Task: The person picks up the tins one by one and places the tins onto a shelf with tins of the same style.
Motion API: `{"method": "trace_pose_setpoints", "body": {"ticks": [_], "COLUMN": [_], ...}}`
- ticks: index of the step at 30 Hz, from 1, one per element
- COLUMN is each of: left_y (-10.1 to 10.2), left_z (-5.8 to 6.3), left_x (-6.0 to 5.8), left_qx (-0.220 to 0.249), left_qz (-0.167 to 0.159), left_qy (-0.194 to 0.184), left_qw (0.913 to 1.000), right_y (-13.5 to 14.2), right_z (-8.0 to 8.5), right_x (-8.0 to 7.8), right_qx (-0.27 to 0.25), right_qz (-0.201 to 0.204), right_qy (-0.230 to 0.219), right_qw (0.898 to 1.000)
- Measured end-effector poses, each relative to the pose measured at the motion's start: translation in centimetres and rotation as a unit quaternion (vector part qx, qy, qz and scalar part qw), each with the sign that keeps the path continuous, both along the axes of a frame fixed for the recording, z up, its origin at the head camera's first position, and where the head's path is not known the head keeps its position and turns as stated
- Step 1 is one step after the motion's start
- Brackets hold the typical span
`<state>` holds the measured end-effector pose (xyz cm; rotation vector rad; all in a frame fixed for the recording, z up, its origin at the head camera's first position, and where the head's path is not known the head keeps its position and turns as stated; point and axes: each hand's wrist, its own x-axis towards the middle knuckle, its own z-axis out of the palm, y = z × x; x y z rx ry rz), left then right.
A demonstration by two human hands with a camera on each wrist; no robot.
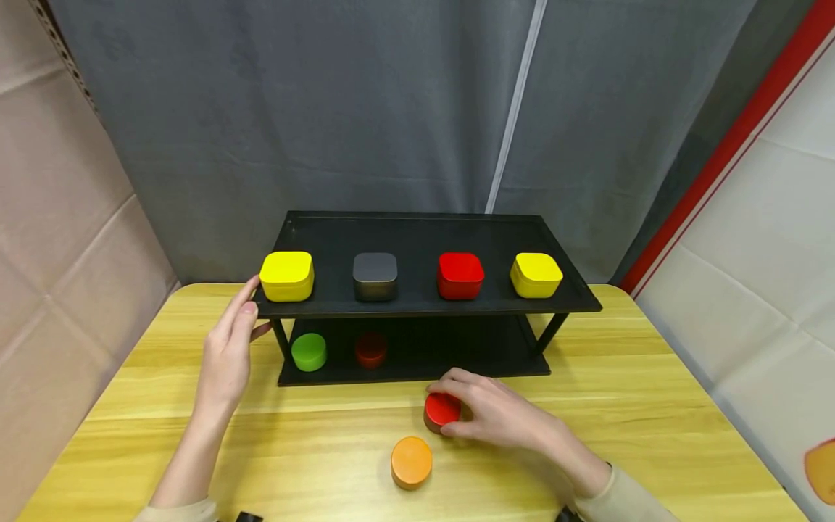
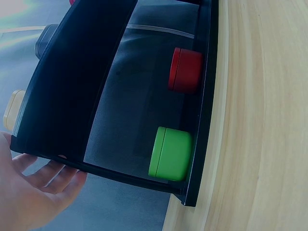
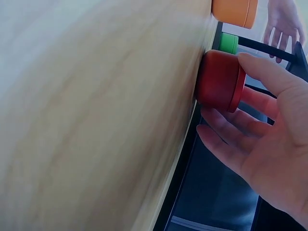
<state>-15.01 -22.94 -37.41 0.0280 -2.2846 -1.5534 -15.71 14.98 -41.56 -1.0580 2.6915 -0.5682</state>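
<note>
A black two-tier shelf (image 1: 417,314) stands on the table. My left hand (image 1: 225,351) holds the left end of its upper tier, with fingers against the side edge in the left wrist view. Beside those fingers sits a yellow square tin (image 1: 288,277). My right hand (image 1: 492,409) has thumb and fingers round a red round tin (image 1: 441,412) in front of the shelf; the right wrist view shows the red tin's lid and side between them. An orange round tin (image 1: 412,462) stands nearer to me, left of the right hand.
Along the upper tier are a black square tin (image 1: 375,277), a red square tin (image 1: 460,276) and another yellow square tin (image 1: 536,275). The lower tier bears a green round tin (image 1: 309,352) and a dark red round tin (image 1: 370,350). A grey curtain (image 1: 326,109) hangs behind.
</note>
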Motion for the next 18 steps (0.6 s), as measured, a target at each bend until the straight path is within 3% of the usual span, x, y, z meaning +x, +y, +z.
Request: {"method": "trace_pose_setpoints", "body": {"ticks": [18], "left_y": [0.0], "left_z": [0.0], "left_x": [0.0], "left_qx": [-0.003], "left_qz": [0.001], "left_qy": [-0.007], "left_qw": [1.0], "right_y": [0.2], "right_z": [1.0], "right_x": [-0.4], "right_qx": [-0.002], "right_qz": [-0.012], "right_qy": [0.006], "right_qw": [1.0]}}
